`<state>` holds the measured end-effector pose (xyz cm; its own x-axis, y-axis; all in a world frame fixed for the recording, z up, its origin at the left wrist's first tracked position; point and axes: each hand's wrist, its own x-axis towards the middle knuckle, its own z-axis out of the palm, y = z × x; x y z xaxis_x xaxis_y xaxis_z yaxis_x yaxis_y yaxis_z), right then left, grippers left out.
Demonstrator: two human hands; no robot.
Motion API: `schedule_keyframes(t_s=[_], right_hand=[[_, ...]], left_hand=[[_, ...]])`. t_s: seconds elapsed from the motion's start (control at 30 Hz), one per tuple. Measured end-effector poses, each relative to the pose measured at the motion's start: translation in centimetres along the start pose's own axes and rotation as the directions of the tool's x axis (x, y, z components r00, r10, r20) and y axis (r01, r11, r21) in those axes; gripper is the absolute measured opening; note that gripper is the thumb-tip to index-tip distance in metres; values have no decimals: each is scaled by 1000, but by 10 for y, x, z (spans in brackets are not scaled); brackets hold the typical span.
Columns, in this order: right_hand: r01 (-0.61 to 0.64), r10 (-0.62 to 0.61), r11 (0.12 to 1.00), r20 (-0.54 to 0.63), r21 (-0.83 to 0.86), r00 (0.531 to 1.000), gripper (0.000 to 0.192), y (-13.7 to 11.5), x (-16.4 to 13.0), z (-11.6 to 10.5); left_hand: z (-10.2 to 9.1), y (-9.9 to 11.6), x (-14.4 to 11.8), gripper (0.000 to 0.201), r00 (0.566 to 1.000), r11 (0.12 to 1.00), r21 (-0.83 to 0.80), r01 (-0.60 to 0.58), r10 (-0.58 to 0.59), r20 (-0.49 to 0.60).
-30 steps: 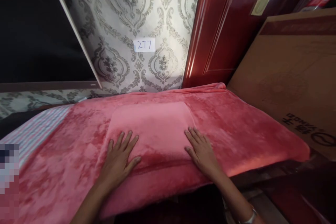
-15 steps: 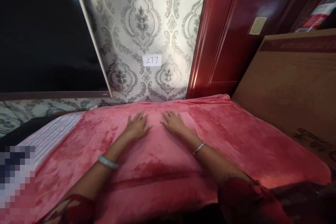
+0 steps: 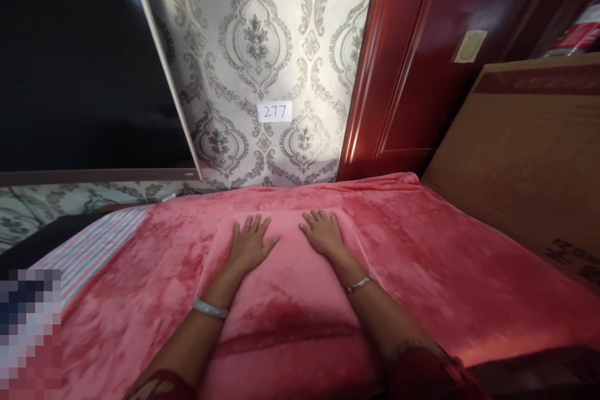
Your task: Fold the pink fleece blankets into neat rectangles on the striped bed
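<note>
A plush pink-red blanket (image 3: 412, 256) covers the surface before me. On it, in the middle, lies a flat piece of the same pink plush fabric (image 3: 285, 262), with a dark red band across its near part. My left hand (image 3: 250, 242) rests palm down near the far left part of this piece, fingers spread. Palm down on its far right part is my right hand (image 3: 322, 232), fingers stretched out and holding nothing. A pale bangle circles my left wrist, a thin silver one my right.
At the back stands a patterned wall with a paper label (image 3: 275, 111) reading 277. A large dark screen (image 3: 89, 69) is at left. On the right are a red wooden panel (image 3: 412, 56) and a large cardboard box (image 3: 520, 150). Striped cloth (image 3: 100, 240) shows at the left edge.
Both hands have slid slightly nearer and to the right in the view, still flat on the fabric. My left forearm has swung a little to the right.
</note>
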<state>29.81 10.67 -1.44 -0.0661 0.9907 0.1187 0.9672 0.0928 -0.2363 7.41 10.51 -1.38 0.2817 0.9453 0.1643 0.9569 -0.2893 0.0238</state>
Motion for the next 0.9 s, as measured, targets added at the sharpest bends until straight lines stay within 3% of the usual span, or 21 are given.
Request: schedule_keyframes(t_s=[0.2, 0.4, 0.5, 0.73, 0.83, 0.9], right_hand=[[-151, 151, 988, 15, 28, 988, 52, 24, -3, -4], [-263, 259, 960, 47, 97, 965, 60, 47, -8, -3], [-288, 283, 947, 52, 144, 958, 62, 59, -17, -1], [-199, 204, 947, 8, 251, 979, 66, 84, -50, 8], [-149, 186, 903, -56, 404, 981, 70, 98, -67, 16], [-125, 212, 825, -97, 551, 972, 74, 107, -79, 22]], left_hand=[[-5, -3, -3, 66, 993, 994, 36, 105, -103, -56], [-18, -27, -21, 67, 963, 969, 29, 244, -246, 106], [-18, -44, -43, 68, 957, 961, -3, 276, -275, 88], [3, -77, -87, 69, 954, 930, -258, 262, -290, -76], [10, -87, -93, 72, 925, 838, -468, 281, -366, -99], [10, -92, -95, 76, 902, 752, -579, 316, -428, -63]])
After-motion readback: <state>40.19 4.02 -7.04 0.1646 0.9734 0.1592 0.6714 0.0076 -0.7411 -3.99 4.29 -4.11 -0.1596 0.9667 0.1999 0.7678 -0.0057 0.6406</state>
